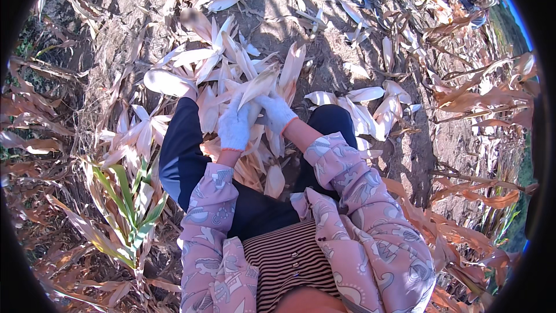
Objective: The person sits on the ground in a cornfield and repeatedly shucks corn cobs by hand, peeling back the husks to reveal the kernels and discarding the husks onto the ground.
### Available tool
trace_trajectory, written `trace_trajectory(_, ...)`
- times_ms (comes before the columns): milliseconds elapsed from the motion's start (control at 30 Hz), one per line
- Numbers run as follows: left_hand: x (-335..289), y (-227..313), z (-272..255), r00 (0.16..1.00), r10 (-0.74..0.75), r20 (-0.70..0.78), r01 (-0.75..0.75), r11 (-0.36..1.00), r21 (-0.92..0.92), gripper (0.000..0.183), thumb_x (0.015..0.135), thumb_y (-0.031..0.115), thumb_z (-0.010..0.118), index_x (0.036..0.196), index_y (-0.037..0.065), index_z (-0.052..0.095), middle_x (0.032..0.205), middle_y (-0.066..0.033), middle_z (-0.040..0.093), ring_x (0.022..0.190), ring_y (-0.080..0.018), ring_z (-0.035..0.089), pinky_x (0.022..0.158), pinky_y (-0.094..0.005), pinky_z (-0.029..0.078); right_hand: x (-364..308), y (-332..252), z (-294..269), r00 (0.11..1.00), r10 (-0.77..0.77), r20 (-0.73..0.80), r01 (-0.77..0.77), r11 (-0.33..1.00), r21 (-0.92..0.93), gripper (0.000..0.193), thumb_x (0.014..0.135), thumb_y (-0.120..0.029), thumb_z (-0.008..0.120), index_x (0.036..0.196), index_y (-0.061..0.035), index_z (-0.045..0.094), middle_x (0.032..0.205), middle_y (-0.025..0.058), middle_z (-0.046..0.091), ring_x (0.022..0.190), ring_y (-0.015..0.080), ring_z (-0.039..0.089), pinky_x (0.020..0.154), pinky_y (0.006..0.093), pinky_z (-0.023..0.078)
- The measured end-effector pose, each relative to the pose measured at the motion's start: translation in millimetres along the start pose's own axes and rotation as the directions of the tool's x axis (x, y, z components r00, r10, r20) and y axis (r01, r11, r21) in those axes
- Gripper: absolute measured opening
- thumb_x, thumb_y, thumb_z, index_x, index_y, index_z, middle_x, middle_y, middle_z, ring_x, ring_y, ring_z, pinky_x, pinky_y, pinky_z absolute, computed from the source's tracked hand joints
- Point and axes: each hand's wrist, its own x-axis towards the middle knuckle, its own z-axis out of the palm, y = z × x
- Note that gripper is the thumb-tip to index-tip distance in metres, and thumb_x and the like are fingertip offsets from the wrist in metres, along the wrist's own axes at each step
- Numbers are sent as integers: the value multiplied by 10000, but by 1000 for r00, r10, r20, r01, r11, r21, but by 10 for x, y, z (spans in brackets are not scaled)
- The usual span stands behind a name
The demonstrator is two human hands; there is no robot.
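Both my hands wear white knit gloves with orange cuffs and meet above my bent knees. My left hand [234, 126] is closed round the lower part of an ear of corn [259, 85] in its pale, dry husk, which points up and to the right. My right hand [277, 112] presses against the same ear from the right side, its fingers partly hidden behind the husk. Around and beneath my hands lies a heap of dry corn husks [217, 61], some of them spread open. Whether whole ears lie within the heap I cannot tell.
More husk-covered ears [376, 110] lie right of my right knee. A half-green corn plant [130, 203] stands at my left. Dry stalks and leaves [486, 90] line the right side. Bare soil [278, 20] shows ahead, streaked with shadows. A person [468, 3] is far off at upper right.
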Motion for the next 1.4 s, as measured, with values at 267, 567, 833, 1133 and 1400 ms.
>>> trace_trajectory(267,239,81,-261,815,-579,29,472,634,-612,268,946,259,575,1000,-3,566,884,-30,574,784,-104,529,680,-271,459,43,-119,16,997,-10,-81,42,916,399,443,909,-248,633,1296,-165,435,1232,75,512,1107,281,538,854,584,487)
trace_trajectory(567,227,47,-206,872,-478,104,441,675,-592,295,923,216,589,1112,-11,603,967,-68,630,853,-156,596,770,-304,493,87,-49,-51,999,-29,-28,37,934,356,454,907,-319,636,1275,-134,446,1204,81,540,1056,279,570,858,541,505)
trace_trajectory(833,-33,339,-119,878,478,24,-475,877,-65,205,838,21,545,1034,14,603,938,-111,634,864,-195,626,791,-331,503,337,518,-211,927,128,353,-329,731,598,359,964,-406,518,1190,-127,541,1142,87,614,987,210,596,885,383,490)
trace_trajectory(1133,156,373,2,890,-360,281,424,423,-801,196,1002,193,460,1096,60,570,789,3,570,622,-58,519,494,-208,416,116,146,96,996,-5,-84,37,923,383,231,913,-68,564,1139,-79,520,910,69,633,663,157,634,567,291,528)
trace_trajectory(1400,291,204,-83,819,-372,437,482,31,-876,191,986,274,520,927,95,551,602,10,488,457,-101,447,400,-247,356,17,102,275,952,-236,-195,273,942,196,419,860,-17,611,1219,-77,404,1066,107,577,844,215,637,674,343,566)
